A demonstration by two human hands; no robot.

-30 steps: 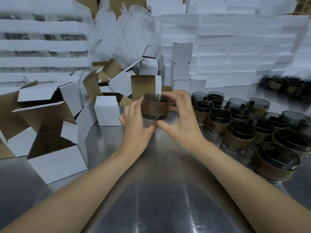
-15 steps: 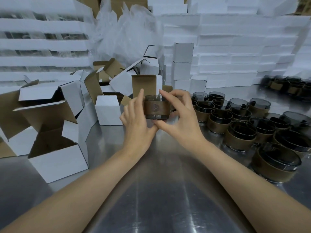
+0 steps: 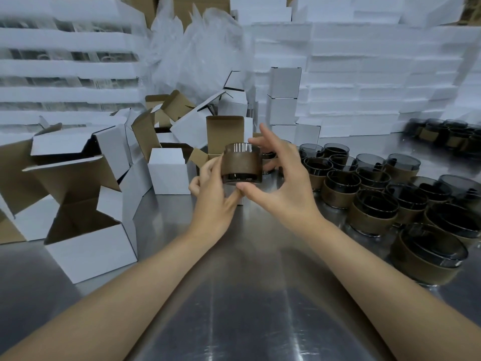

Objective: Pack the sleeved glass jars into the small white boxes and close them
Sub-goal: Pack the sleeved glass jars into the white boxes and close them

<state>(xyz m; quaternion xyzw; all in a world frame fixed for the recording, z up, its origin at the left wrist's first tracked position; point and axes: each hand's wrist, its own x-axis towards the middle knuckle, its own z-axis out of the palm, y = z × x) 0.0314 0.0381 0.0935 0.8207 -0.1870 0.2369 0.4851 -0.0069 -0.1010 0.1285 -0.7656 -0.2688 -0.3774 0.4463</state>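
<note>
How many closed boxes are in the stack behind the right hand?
4: a column of three, top box, middle box, bottom box, plus a side box right of the bottom one. Others may hide behind them.

Two hands (image 3: 213, 204), one held jar (image 3: 240, 165), over a dozen standing jars (image 3: 372, 212)
</note>
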